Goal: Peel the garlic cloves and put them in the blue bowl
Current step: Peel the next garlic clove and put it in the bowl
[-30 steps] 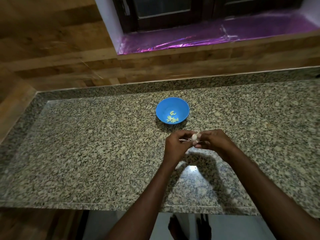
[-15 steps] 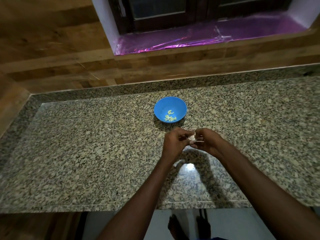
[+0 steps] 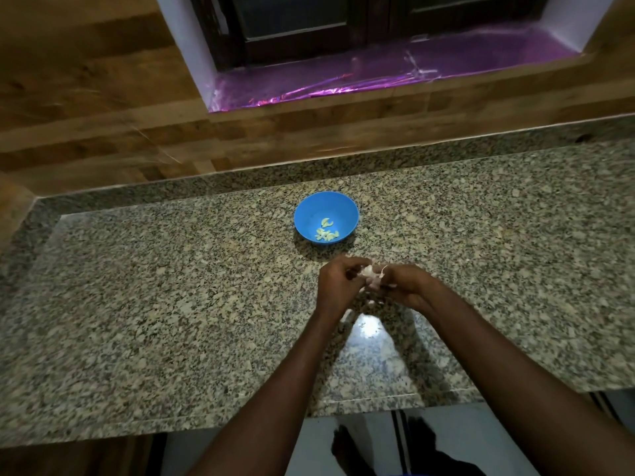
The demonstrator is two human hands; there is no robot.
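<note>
Two hands meet over the speckled granite counter [image 3: 171, 304]: left hand [image 3: 338, 283] and right hand [image 3: 403, 286] both pinch a pale papery garlic clove [image 3: 371, 278] between them. The round blue plastic bowl [image 3: 326, 205] sits just beyond both, slightly nearer the left.

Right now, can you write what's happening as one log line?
step: peeling | left hand + right hand: pinching garlic | blue bowl: peeled cloves inside | surface: granite counter

One blue bowl [image 3: 326, 214], two hands [image 3: 338, 285].
</note>
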